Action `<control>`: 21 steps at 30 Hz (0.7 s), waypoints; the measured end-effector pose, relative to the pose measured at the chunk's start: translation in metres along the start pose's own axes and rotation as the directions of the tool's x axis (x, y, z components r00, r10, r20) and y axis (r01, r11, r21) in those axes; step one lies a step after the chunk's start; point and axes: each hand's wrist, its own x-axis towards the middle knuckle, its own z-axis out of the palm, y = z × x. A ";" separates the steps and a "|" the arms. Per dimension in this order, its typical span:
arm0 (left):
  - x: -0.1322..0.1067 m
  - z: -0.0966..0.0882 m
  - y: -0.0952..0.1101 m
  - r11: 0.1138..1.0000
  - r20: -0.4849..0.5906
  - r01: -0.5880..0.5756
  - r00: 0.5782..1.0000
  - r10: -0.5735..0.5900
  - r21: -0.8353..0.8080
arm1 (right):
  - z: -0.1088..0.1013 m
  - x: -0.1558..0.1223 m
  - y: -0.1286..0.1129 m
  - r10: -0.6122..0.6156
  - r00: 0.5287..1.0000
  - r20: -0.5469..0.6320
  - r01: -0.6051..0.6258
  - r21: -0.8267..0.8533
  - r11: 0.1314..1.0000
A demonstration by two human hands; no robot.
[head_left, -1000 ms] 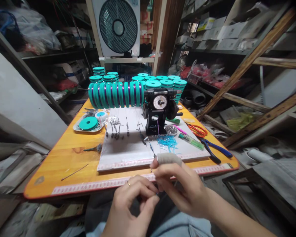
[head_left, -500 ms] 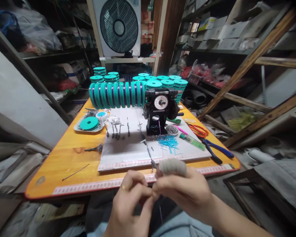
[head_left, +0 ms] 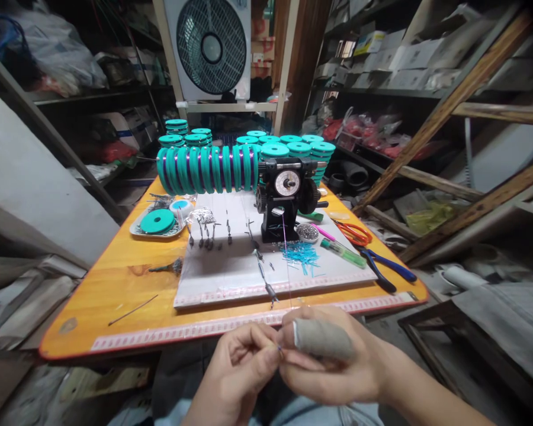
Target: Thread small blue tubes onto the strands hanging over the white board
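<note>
My left hand (head_left: 244, 370) and my right hand (head_left: 333, 355) meet just in front of the table's near edge, thumbs and fingertips pinched together. A thin purple fishing line (head_left: 286, 254) runs from the black winding machine (head_left: 281, 222) down to my fingers, and both hands grip its end. Something tiny and dark shows at the left fingertips, too small to name. A grey cloth sleeve wraps one finger of my right hand. Beyond my hands, a rig with a grey sinker (head_left: 270, 291) lies over the front edge of the white board (head_left: 231, 284).
Teal spools (head_left: 206, 170) sit in a row on the machine's shaft, with more stacked behind. Cut blue tubes (head_left: 302, 254), a bead dish (head_left: 307, 232), blue-handled pliers (head_left: 388, 269) and orange-handled scissors (head_left: 353, 232) lie right. A tray (head_left: 137, 229) stands left; a ruler strip (head_left: 160, 335) lines the front.
My fingers have shifted from a looser, overlapping hold to a tight tip-to-tip pinch. The right hand has turned, showing more of its wrapped finger, and the purple line now shows clearly above it.
</note>
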 end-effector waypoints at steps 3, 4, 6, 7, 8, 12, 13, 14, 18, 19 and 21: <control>0.001 0.003 0.001 1.000 0.016 0.005 1.000 -0.005 0.004 | 0.000 -0.001 -0.003 0.031 0.999 0.008 -0.032 0.029 0.999; 0.001 0.003 0.001 0.993 0.014 -0.058 0.998 0.057 0.101 | 0.001 -0.002 -0.003 0.058 0.998 -0.005 -0.057 0.057 0.997; 0.001 0.002 0.001 0.842 0.039 -0.306 0.945 0.324 0.445 | 0.003 -0.001 -0.002 0.066 0.996 -0.060 -0.059 0.120 0.991; 0.001 0.002 0.001 0.634 0.110 -0.443 0.863 0.494 0.633 | 0.004 0.000 -0.001 0.055 0.993 -0.100 -0.041 0.138 0.990; 0.002 0.001 0.001 0.344 0.232 -0.539 0.737 0.635 0.769 | 0.006 0.003 0.000 0.037 0.988 -0.150 -0.016 0.138 0.990; 0.003 -0.001 0.007 -0.550 0.772 -0.557 0.320 0.549 0.622 | 0.011 0.016 0.005 -0.027 0.958 -0.284 0.028 -0.001 1.000; 0.003 -0.002 0.008 -0.555 0.795 -0.584 0.310 0.522 0.592 | 0.011 0.017 0.006 -0.041 0.955 -0.293 0.031 -0.041 0.999; 0.004 -0.002 0.008 -0.471 0.761 -0.624 0.347 0.548 0.623 | 0.011 0.017 0.006 -0.054 0.955 -0.292 0.032 -0.078 0.996; 0.002 -0.004 0.003 0.517 0.207 -0.515 0.816 0.540 0.683 | 0.004 0.006 0.005 -0.182 0.970 -0.161 0.166 -0.104 0.981; 0.001 -0.003 0.001 0.733 0.097 -0.389 0.908 0.408 0.559 | 0.002 0.003 0.004 -0.186 0.979 -0.086 0.180 -0.078 0.981; 0.000 -0.002 -0.002 0.953 0.002 -0.169 0.985 0.174 0.252 | -0.001 -0.001 0.001 -0.124 0.991 0.038 0.126 -0.033 0.992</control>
